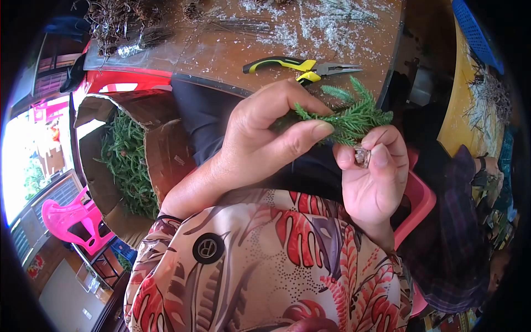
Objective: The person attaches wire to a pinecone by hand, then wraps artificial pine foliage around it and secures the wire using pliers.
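Note:
My left hand (271,124) pinches a green artificial pine sprig (354,117) between thumb and fingers, and the sprig's needles point to the right. Just below its tip, my right hand (379,171) is closed on a small brownish piece (362,156) that looks like a little pinecone. The fingers cover part of this piece, so I cannot tell whether it is joined to the sprig. Beyond both hands, long-nose pliers (307,67) with yellow and black handles lie on the table.
White flakes (310,27) are scattered over the brown table (215,61). Dry brown stems and cones (124,25) lie at its far left. A cardboard box (168,146) of green sprigs stands left. A pink stool (74,218) is farther off; another person's hand (489,166) shows at right.

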Demonstrator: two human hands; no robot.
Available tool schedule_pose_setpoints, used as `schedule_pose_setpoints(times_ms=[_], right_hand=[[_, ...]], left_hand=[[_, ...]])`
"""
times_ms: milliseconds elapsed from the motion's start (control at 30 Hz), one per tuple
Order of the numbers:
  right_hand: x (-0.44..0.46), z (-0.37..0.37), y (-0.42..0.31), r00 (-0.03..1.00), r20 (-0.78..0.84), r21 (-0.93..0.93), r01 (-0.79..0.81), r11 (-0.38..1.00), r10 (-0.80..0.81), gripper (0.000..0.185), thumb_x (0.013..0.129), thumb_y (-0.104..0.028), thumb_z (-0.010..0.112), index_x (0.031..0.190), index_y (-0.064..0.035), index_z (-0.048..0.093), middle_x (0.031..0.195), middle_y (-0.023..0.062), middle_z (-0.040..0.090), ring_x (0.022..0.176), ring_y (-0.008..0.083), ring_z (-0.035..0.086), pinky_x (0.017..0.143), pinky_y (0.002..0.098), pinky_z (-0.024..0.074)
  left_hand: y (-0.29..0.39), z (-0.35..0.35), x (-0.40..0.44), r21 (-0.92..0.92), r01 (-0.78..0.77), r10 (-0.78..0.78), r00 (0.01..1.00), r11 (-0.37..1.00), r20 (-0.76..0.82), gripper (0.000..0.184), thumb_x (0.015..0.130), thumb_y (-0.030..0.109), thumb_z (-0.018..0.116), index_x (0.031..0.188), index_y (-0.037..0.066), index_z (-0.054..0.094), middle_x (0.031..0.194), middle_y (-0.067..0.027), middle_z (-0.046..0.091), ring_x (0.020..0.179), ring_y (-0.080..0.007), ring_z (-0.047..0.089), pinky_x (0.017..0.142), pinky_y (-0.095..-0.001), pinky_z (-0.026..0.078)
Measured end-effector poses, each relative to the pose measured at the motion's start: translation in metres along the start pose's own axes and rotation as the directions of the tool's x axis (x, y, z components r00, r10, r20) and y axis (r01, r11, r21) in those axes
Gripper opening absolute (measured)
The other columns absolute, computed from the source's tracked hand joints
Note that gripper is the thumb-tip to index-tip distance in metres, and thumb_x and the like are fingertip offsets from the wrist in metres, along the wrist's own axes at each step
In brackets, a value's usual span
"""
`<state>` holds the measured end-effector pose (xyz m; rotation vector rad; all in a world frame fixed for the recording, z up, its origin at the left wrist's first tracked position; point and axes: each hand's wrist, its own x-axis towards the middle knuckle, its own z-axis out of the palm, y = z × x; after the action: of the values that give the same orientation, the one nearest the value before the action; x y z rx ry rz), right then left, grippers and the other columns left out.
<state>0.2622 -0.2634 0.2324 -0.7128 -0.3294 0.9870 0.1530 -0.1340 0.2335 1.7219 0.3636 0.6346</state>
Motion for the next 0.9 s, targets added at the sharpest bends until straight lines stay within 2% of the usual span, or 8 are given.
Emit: schedule_pose_setpoints(times_ms=[100,200,367,467,533,600,800,900], right_hand=[[-0.0001,0.0010,-0.0021,0.996,-0.036,0.074,-0.073,0.995,0.076,0.015,0.083,-0.011,0.053,0.091,0.0011,0.050,0.082,0.0073,0.056,0.069,0.0149,0.055,0.064,0.0260,0.0439],[0.0006,0.0001,-0.0037,0.996,-0.033,0.070,-0.077,0.995,0.079,0.015,0.083,-0.011,0.053,0.091,0.0010,0.050,0.083,0.0072,0.056,0.070,0.0147,0.055,0.064,0.0258,0.0437],[0.0013,0.0005,-0.0028,0.998,-0.043,0.006,-0.046,0.999,0.046,0.016,0.083,-0.012,0.053,0.092,0.0009,0.050,0.084,0.0070,0.057,0.070,0.0141,0.055,0.064,0.0248,0.0436],[0.0021,0.0043,0.0019,0.997,-0.081,-0.079,-0.026,0.997,0.020,0.017,0.083,-0.012,0.053,0.093,0.0009,0.050,0.085,0.0070,0.057,0.069,0.0135,0.055,0.064,0.0242,0.0435],[0.0023,0.0048,0.0022,0.995,-0.100,-0.121,-0.018,0.992,0.006,0.017,0.083,-0.012,0.053,0.094,0.0009,0.050,0.086,0.0069,0.057,0.069,0.0132,0.055,0.064,0.0238,0.0434],[0.0025,0.0048,0.0011,0.993,-0.108,-0.181,-0.074,0.981,0.055,0.018,0.084,-0.013,0.052,0.095,0.0008,0.050,0.085,0.0069,0.058,0.068,0.0119,0.054,0.063,0.0226,0.0425],[0.0057,0.0082,-0.0043,0.980,-0.129,-0.206,-0.176,0.963,0.151,0.018,0.085,-0.014,0.051,0.095,0.0005,0.050,0.081,0.0068,0.058,0.061,0.0088,0.050,0.057,0.0202,0.0397],[0.0062,0.0062,-0.0059,0.970,-0.051,-0.090,-0.243,0.966,0.240,0.017,0.085,-0.013,0.049,0.095,0.0001,0.050,0.076,0.0069,0.057,0.055,0.0077,0.046,0.052,0.0194,0.0371]], left_hand=[[-0.0011,0.0002,-0.0002,0.029,-0.035,0.035,0.999,0.999,0.003,0.017,0.072,0.009,0.066,0.085,0.002,0.058,0.077,-0.0075,0.058,0.069,-0.0173,0.056,0.062,-0.0250,0.043],[0.0026,-0.0002,0.0014,0.078,-0.064,0.057,0.995,0.995,0.086,0.017,0.076,0.009,0.062,0.088,-0.001,0.056,0.077,-0.0064,0.054,0.068,-0.0131,0.048,0.063,-0.0242,0.037],[0.0031,-0.0013,0.0012,0.080,-0.093,0.086,0.992,0.992,0.094,0.018,0.076,0.009,0.062,0.089,-0.002,0.056,0.078,-0.0058,0.055,0.069,-0.0125,0.049,0.063,-0.0243,0.038],[0.0029,0.0002,-0.0016,-0.065,0.054,-0.053,0.999,0.996,0.011,0.019,0.073,0.008,0.066,0.090,0.001,0.059,0.075,-0.0039,0.057,0.068,-0.0119,0.054,0.061,-0.0232,0.042],[0.0035,0.0034,-0.0026,-0.132,0.090,-0.094,0.995,0.987,-0.027,0.019,0.073,0.008,0.066,0.090,0.001,0.059,0.074,-0.0032,0.056,0.068,-0.0105,0.053,0.061,-0.0224,0.042],[0.0042,0.0063,-0.0036,-0.265,0.153,-0.184,0.978,0.952,-0.094,0.020,0.074,0.008,0.065,0.091,0.001,0.059,0.074,-0.0018,0.055,0.069,-0.0077,0.051,0.062,-0.0208,0.041],[0.0031,0.0045,-0.0063,-0.233,0.142,-0.175,0.976,0.962,-0.128,0.020,0.075,0.008,0.065,0.091,0.000,0.059,0.075,-0.0021,0.056,0.070,-0.0071,0.051,0.063,-0.0197,0.040],[-0.0018,0.0023,-0.0050,-0.150,0.100,-0.122,0.983,0.984,-0.139,0.019,0.074,0.007,0.065,0.091,0.001,0.059,0.075,-0.0026,0.056,0.070,-0.0081,0.052,0.063,-0.0196,0.040]])
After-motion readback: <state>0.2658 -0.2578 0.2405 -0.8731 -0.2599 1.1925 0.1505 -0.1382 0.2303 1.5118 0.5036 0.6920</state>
